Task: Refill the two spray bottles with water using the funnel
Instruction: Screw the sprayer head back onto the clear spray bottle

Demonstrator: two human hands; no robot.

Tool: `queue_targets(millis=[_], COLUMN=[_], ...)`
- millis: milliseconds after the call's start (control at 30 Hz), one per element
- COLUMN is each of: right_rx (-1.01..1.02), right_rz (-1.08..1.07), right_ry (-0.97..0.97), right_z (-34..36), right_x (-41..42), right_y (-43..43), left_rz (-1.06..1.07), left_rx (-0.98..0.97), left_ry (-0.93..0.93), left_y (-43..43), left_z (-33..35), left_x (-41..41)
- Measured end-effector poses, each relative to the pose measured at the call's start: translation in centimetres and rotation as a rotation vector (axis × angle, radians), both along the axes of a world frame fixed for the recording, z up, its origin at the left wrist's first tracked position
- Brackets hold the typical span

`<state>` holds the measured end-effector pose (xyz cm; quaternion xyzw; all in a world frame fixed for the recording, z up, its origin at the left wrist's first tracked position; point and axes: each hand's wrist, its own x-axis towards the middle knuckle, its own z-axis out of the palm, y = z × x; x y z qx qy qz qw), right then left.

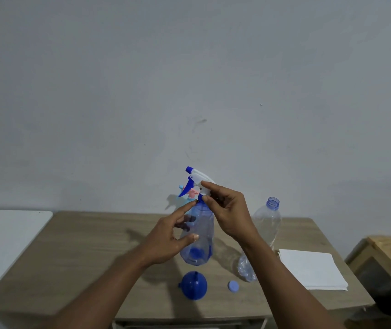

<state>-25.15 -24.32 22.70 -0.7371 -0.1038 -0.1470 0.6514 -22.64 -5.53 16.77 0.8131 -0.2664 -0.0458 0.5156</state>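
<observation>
A clear blue spray bottle (pixel 201 236) with a white and blue trigger head (pixel 195 178) stands on the wooden table (pixel 82 257). My left hand (pixel 168 238) curls round the bottle's body. My right hand (pixel 227 210) pinches the collar under the trigger head. Behind it, a second spray bottle (pixel 187 195) with a pink and light-blue head is mostly hidden. A blue funnel (pixel 194 285) lies mouth-down at the front of the table. To the right stands an uncapped clear water bottle (pixel 266 224), partly behind my right forearm.
A light-blue bottle cap (pixel 233 286) lies right of the funnel. A folded white cloth (pixel 310 269) sits at the table's right end. A white surface (pixel 6 233) adjoins the table on the left, and a wooden crate (pixel 389 262) stands at the far right.
</observation>
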Motion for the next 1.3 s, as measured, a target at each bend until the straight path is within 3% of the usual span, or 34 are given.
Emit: queue_targets(millis=[267,533,633,800,867,1133,1300], right_rx=[-0.048,0.150,0.161,0.149,0.115,0.011,-0.194], right_rz=[-0.077,-0.168,-0.140,-0.144,-0.115,-0.107,-0.022], right_ry=[-0.017,0.086,0.191,0.335,0.373,0.481,0.557], right_z=[-1.2,-1.9,-3.1,-5.1,-6.0,-10.0,-12.0], right_x=[0.4,0.7,0.8,0.1,-0.1,0.0,0.8], right_y=[0.4,0.4,-0.4,-0.8,-1.0,-1.3,-1.5], left_rz=[0.019,0.161,0.295,0.348,0.326,0.213,0.169], left_rx=[-0.041,-0.197,-0.012,0.635,0.788,0.931,0.950], left_ry=[0.060,0.258,0.305,0.259,0.324,0.429,0.450], left_y=[0.3,1.0,3.1,7.2,8.1,7.9,8.3], left_z=[-1.4,-5.1,-9.4,-16.8,-18.7,-21.6,-22.6], left_x=[0.2,-0.2,-0.3,0.1,0.0,-0.4,-0.4])
